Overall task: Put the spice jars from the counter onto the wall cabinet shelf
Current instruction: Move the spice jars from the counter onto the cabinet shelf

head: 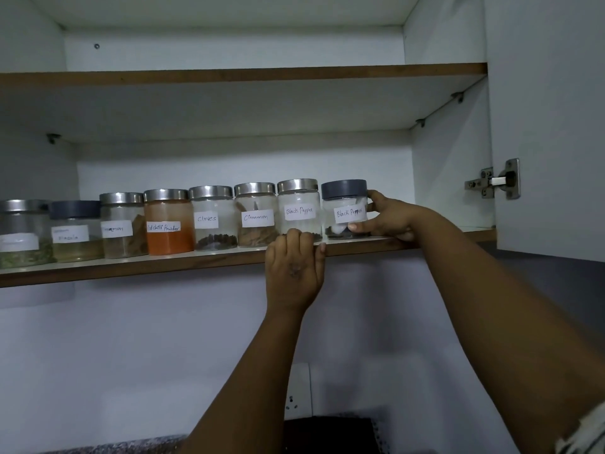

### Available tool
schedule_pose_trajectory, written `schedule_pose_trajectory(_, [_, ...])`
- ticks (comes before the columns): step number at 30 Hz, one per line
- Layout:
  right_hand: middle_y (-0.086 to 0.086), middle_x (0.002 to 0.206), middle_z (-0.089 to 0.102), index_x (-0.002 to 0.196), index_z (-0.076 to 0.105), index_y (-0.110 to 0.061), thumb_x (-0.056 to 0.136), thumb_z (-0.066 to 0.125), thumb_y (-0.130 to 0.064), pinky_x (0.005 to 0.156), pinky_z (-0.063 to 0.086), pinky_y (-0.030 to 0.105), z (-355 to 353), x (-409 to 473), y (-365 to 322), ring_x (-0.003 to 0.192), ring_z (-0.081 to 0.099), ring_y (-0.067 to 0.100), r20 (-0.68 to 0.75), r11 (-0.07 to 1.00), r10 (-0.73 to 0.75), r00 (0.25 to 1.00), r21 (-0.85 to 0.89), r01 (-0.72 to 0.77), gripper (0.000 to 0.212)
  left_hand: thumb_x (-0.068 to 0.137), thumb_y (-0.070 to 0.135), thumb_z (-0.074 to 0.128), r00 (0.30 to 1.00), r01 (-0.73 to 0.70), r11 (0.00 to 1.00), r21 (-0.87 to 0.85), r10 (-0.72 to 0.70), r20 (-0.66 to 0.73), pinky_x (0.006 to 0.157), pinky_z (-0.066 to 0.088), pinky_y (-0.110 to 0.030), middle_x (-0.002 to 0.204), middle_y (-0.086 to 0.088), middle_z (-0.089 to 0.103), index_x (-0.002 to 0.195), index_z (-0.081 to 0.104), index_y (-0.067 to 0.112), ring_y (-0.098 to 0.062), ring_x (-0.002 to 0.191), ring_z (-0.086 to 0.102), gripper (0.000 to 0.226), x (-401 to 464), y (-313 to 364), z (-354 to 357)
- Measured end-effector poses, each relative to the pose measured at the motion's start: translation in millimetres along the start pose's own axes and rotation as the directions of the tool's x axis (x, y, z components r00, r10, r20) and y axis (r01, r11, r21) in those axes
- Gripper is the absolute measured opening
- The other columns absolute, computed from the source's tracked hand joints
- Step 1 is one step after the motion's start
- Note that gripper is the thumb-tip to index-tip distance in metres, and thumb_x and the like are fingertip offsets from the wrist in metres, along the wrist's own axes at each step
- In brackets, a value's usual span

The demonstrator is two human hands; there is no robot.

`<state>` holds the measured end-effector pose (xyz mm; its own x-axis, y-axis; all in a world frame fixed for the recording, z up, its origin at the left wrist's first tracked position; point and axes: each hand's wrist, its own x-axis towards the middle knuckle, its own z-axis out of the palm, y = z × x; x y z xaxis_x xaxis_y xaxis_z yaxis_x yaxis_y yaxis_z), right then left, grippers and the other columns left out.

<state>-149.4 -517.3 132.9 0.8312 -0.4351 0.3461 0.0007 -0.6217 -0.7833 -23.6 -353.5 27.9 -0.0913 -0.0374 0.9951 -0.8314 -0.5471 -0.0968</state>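
Note:
Several labelled glass spice jars stand in a row on the lower cabinet shelf (pixel 131 268). At the row's right end is a grey-lidded jar labelled Black Pepper (pixel 344 209); my right hand (pixel 391 219) grips its right side, thumb low on the front. To its left stands a steel-lidded Black Pepper jar (pixel 298 208). My left hand (pixel 294 267) rests on the shelf's front edge below that jar, fingers curled over the lip and touching the jar's base. Further left are the Cinnamon jar (pixel 257 214), the Cloves jar (pixel 212 217) and the red chilli powder jar (pixel 168 221).
The upper shelf (pixel 245 75) holds nothing in view. The cabinet door (pixel 550 126) stands open at the right, with its hinge (pixel 497 180). Bare shelf remains right of the last jar. Below are a wall socket (pixel 298 391) and a speckled counter edge (pixel 114 445).

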Motion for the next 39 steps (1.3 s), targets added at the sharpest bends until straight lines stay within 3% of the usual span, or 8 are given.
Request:
schedule_pose_trajectory(5, [0.009,0.136,0.05,0.152,0.014,-0.029,0.076,0.08,-0.01,0.099,0.043,0.033,-2.3,4.1,2.4,0.119,0.051,0.023,0.049,0.998,0.026,0.998,0.056,-0.029,0.102,0.095,0.025,0.048,0.997,0.08,0.991,-0.109,-0.079,0.014,0.067,0.031,-0.03,0.078,-0.002,0.05,0.08,0.052,0.013,-0.019,0.072,0.043,0.02,4.1,0.4,-4.1])
schedule_pose_trajectory(8, [0.009,0.118,0.063,0.152,0.011,-0.032,0.07,0.084,-0.01,0.11,0.037,0.041,-1.6,4.4,1.5,0.122,0.053,0.026,0.056,0.998,0.065,0.996,0.016,-0.066,0.112,0.095,0.023,0.049,0.995,0.096,0.989,-0.116,-0.093,0.027,0.067,0.031,-0.031,0.078,-0.003,0.049,0.079,0.052,0.012,-0.02,0.072,0.044,0.019,5.0,1.2,-5.3])
schedule_pose_trajectory(12, [0.004,0.108,0.062,0.152,0.011,-0.029,0.072,0.083,-0.008,0.108,0.038,0.038,-0.4,1.4,-0.2,0.12,0.053,0.024,0.044,0.996,0.092,0.995,-0.004,-0.092,0.111,0.094,0.019,0.052,0.993,0.116,0.982,-0.151,-0.112,0.033,0.066,0.032,-0.032,0.077,-0.003,0.048,0.078,0.05,0.012,-0.02,0.072,0.043,0.018,4.9,2.1,-7.6])
schedule_pose_trajectory(17, [0.01,0.129,0.057,0.153,0.01,-0.03,0.072,0.084,-0.017,0.109,0.037,0.039,4.3,-2.5,-2.9,0.122,0.05,0.024,0.026,0.995,0.075,0.997,-0.062,-0.074,0.11,0.092,0.015,0.053,0.99,0.142,0.963,-0.227,-0.135,0.046,0.065,0.033,-0.031,0.076,-0.003,0.046,0.076,0.049,0.01,-0.019,0.071,0.042,0.017,6.6,2.1,-10.9])
schedule_pose_trajectory(23, [0.012,0.137,0.054,0.154,0.004,-0.031,0.072,0.084,-0.019,0.11,0.035,0.041,4.7,-5.1,-4.1,0.127,0.048,0.026,0.021,0.994,0.082,0.996,-0.078,-0.08,0.115,0.091,0.016,0.054,0.986,0.162,0.956,-0.244,-0.15,0.068,0.066,0.037,-0.034,0.077,-0.004,0.048,0.076,0.049,0.01,-0.021,0.073,0.044,0.016,6.6,2.4,-11.8])
schedule_pose_trajectory(28, [0.008,0.151,0.039,0.153,-0.011,-0.034,0.071,0.085,-0.027,0.111,0.032,0.04,5.8,-6.9,-5.7,0.137,0.038,0.028,-0.003,0.991,0.083,0.997,-0.107,-0.083,0.126,0.088,0.017,0.057,0.984,0.174,0.944,-0.281,-0.159,0.075,0.067,0.036,-0.032,0.077,-0.002,0.048,0.077,0.05,0.011,-0.019,0.074,0.045,0.014,8.0,3.1,-14.0])
schedule_pose_trajectory(39, [0.009,0.154,0.035,0.151,-0.02,-0.028,0.077,0.08,-0.026,0.109,0.031,0.037,6.9,-8.1,-7.8,0.14,0.034,0.028,-0.029,0.987,0.115,0.993,-0.113,-0.117,0.124,0.086,0.019,0.058,0.983,0.18,0.94,-0.291,-0.165,0.075,0.068,0.036,-0.031,0.078,-0.002,0.048,0.077,0.049,0.012,-0.019,0.074,0.045,0.014,7.8,3.4,-13.0])
